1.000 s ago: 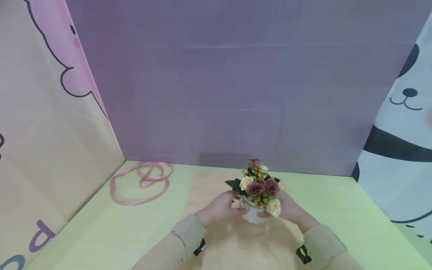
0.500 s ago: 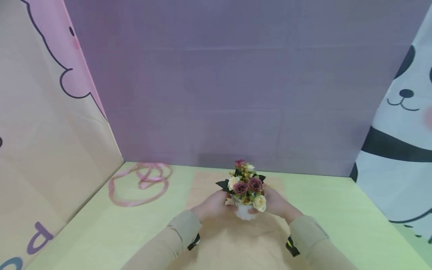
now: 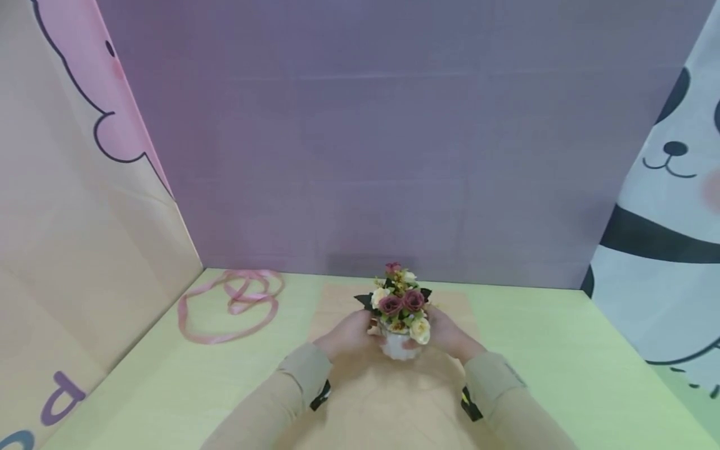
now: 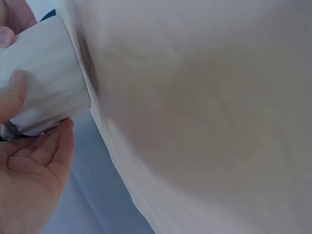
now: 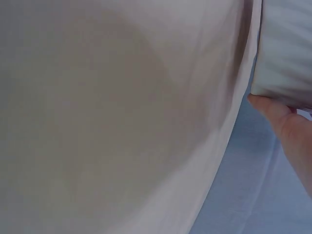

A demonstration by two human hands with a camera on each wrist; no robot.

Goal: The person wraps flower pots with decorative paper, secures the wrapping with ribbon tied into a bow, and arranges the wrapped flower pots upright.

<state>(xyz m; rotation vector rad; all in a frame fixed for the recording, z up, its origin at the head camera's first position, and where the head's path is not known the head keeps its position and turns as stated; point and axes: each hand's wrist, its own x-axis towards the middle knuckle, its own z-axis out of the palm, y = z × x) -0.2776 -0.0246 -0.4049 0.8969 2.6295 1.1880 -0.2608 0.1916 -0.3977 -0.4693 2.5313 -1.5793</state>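
Both hands hold a small white flower pot (image 3: 400,347) near the middle of the table in the head view. Out of its top rise dusky red roses (image 3: 413,300), cream roses (image 3: 419,330) and dark green leaves. My left hand (image 3: 350,332) grips the pot from the left side, my right hand (image 3: 447,334) from the right. In the left wrist view the pot (image 4: 53,78) lies between the left thumb and the fingers (image 4: 61,146). Right fingers (image 5: 275,111) touch the pot's edge in the right wrist view; the rest of that hand is partly cut off.
A tan sheet (image 3: 394,406) runs down the middle of the pale green table (image 3: 540,350), under the pot. Loops of pink ribbon (image 3: 216,339) lie at the back left. A grey-purple backdrop (image 3: 360,156) stands behind, with printed side panels.
Both hands have moved left with the flower pot, mostly in the first half second. The ribbon lies as before, and the view has shifted slightly.
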